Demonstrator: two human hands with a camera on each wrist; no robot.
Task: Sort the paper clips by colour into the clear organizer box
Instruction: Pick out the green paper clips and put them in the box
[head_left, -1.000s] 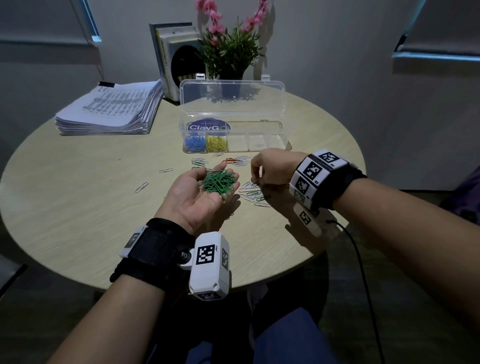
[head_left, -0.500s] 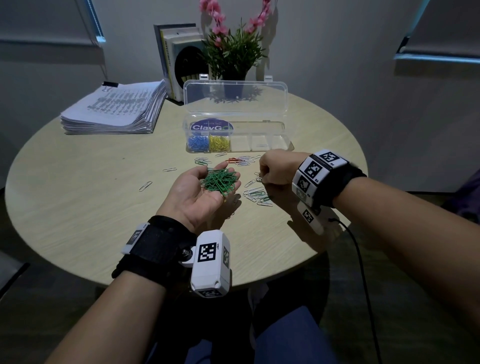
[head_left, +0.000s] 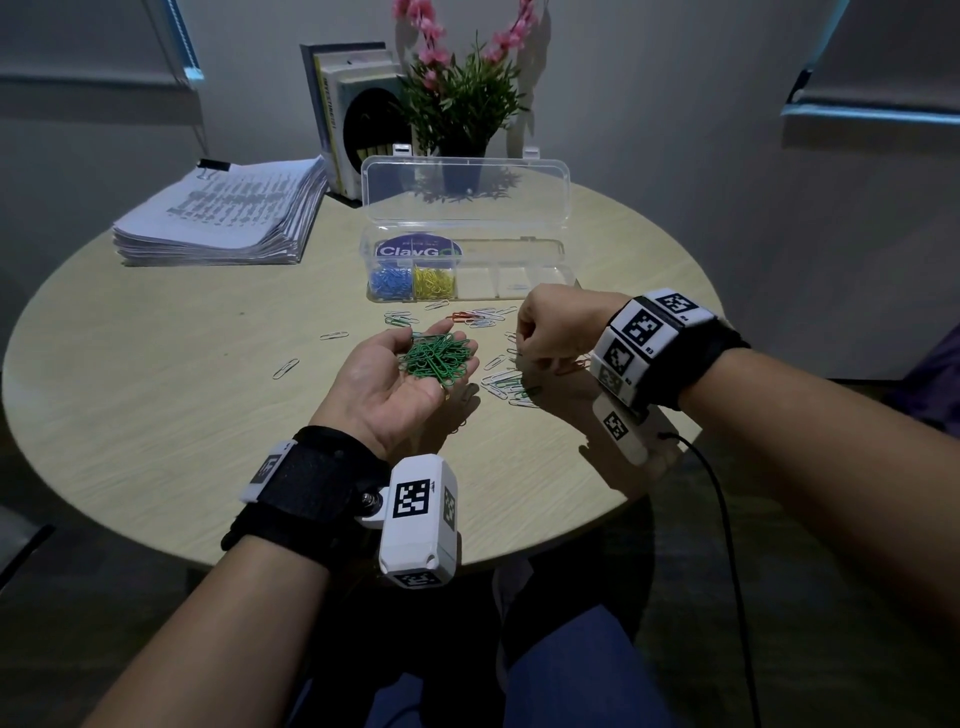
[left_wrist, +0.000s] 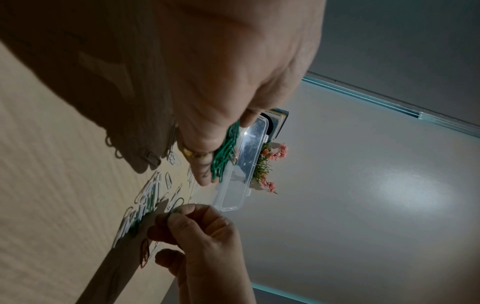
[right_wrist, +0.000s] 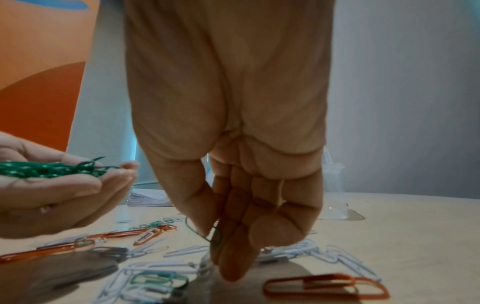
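Note:
My left hand (head_left: 389, 387) is held palm up above the table, cupping a pile of green paper clips (head_left: 436, 358). Just to its right, my right hand (head_left: 540, 332) points down over the loose clips (head_left: 506, 384). In the right wrist view its thumb and fingers pinch one green clip (right_wrist: 209, 236) just above the table. The clear organizer box (head_left: 540, 244) stands open behind. Blue clips (head_left: 390, 283) fill its left compartment and yellow clips (head_left: 435, 280) the one beside it. The other compartments look empty.
White, orange and green clips (right_wrist: 324, 286) lie scattered between the hands and the box. A paper stack (head_left: 223, 213) sits at the back left. Books (head_left: 353, 114) and a potted plant (head_left: 462, 104) stand behind the box lid. The round table's edge (head_left: 467, 561) is close to me.
My right hand has shifted slightly right over the loose clips, its fingers working among them. The left hand has stayed in place with its green pile.

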